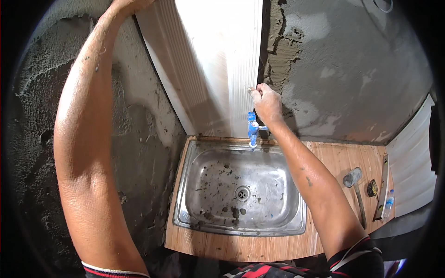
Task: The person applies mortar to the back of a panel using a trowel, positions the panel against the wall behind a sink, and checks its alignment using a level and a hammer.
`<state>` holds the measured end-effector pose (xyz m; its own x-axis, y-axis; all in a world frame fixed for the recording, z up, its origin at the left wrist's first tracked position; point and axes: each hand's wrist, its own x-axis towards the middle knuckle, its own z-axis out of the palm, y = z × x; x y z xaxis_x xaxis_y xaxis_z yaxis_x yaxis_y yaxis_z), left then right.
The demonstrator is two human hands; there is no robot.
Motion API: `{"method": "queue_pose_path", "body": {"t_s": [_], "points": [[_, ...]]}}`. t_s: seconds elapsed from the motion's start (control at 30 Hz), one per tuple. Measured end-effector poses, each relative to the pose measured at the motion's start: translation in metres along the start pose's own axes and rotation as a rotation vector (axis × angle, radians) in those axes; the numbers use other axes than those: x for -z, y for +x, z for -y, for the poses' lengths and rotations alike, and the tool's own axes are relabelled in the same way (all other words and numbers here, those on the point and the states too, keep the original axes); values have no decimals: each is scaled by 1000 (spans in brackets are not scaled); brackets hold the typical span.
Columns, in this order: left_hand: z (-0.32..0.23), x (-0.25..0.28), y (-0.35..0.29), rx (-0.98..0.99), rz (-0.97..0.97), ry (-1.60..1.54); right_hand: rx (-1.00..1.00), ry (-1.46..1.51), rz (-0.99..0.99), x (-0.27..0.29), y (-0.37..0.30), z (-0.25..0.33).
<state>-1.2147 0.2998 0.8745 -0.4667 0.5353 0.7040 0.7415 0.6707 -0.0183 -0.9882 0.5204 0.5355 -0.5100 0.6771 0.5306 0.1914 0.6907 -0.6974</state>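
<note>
A tall, glossy white wall tile point(218, 60) with ribbed stripes stands against the back wall, behind the sink. My right hand point(268, 104) is closed at its right edge, fingertips pinched there and dusted with grey. Just below that hand, a blue-wrapped tap valve point(253, 129) sticks out from the wall. Raised high along the tile's left edge is my left hand point(132, 3), cut off by the top of the picture, so its fingers are hidden. Under both arms lies a stainless steel sink point(183, 204), spotted with grey mortar bits.
On the wood-look counter point(320, 153) at right lie a rubber mallet point(353, 177), a tape measure point(372, 188), a spirit level point(383, 187) and a plastic bottle point(390, 200). Combed mortar point(283, 62) shows beside the tile. A light sheet point(410, 162) leans at far right.
</note>
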Motion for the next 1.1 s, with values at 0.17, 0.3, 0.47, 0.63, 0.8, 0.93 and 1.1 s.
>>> {"method": "queue_pose_path", "body": {"t_s": [0.17,0.3,0.47,0.63,0.8,0.93,1.1], "points": [[10,-6,10,87,94,-289,-8,30,-29,-6,0,2],[-5,-1,-5,161,74,-513,47,20,-91,-7,2,-3],[-11,4,-10,139,0,-532,39,55,-106,-8,3,-1],[-16,3,-9,138,-56,-508,21,144,-113,-15,6,-14],[-24,15,-17,107,-5,-473,27,201,-106,-15,10,-22],[-25,22,-25,151,-62,-375,-19,221,-21,-8,9,-12],[-36,24,-37,157,-70,-426,-56,247,26,0,14,-13]]}}
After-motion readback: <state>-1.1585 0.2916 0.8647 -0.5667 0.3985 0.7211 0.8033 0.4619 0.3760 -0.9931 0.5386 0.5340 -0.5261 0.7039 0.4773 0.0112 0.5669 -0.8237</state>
